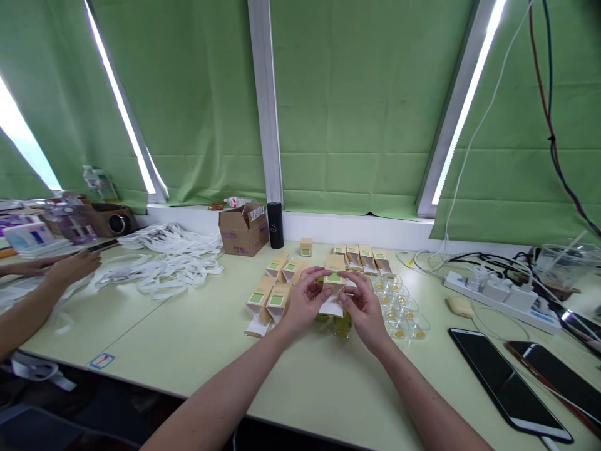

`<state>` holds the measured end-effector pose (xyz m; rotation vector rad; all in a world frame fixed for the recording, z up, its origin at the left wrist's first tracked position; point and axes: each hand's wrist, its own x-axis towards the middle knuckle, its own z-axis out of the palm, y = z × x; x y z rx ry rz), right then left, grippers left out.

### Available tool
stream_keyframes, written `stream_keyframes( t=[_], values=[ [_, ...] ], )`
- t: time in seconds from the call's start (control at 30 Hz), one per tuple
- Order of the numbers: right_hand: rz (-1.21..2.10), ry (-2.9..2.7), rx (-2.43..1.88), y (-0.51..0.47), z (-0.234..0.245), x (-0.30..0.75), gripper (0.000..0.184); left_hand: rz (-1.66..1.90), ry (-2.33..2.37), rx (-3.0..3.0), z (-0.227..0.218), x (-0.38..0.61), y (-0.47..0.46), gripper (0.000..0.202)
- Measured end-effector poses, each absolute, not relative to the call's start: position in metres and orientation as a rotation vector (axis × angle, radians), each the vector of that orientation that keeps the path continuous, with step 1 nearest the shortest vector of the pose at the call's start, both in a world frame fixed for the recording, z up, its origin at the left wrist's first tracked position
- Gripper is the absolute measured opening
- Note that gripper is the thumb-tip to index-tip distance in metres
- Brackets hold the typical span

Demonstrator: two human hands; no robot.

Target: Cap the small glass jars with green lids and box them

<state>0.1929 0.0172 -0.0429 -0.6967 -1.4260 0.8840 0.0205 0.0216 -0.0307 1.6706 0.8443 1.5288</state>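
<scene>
Centre-frame now: left hand (300,305) and right hand (369,308), fingers gripping a small cardboard box (334,285) from both sides. Clear plastic containers (408,316) sit right of centre on the worktop (188,351).

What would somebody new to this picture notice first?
Probably the green curtains, which fill most of the upper half. Below them, over the middle of the pale table, the left hand and right hand hold a small carton between their fingers. Off to the left, a tangled heap of white straps stands out too.
</scene>
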Motion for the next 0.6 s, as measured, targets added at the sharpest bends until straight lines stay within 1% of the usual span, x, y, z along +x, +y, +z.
stream_keyframes(
  t=[0.13,0.4,0.6],
  values=[
    [0.862,-1.425,-0.726,0.0179,-0.0440,0.1926,0.037,1.533,0.853,1.691,-0.0323,0.0211,0.0224,0.039],
    [0.806,-1.412,-0.771,0.0177,-0.0467,0.1894,0.030,1.549,0.896,1.743,-0.0361,0.0208,0.0234,0.036],
    [0.816,-1.397,-0.763,0.0188,-0.0474,0.1889,0.031,1.538,0.903,1.753,-0.0353,0.0211,0.0221,0.037]
  ],
)
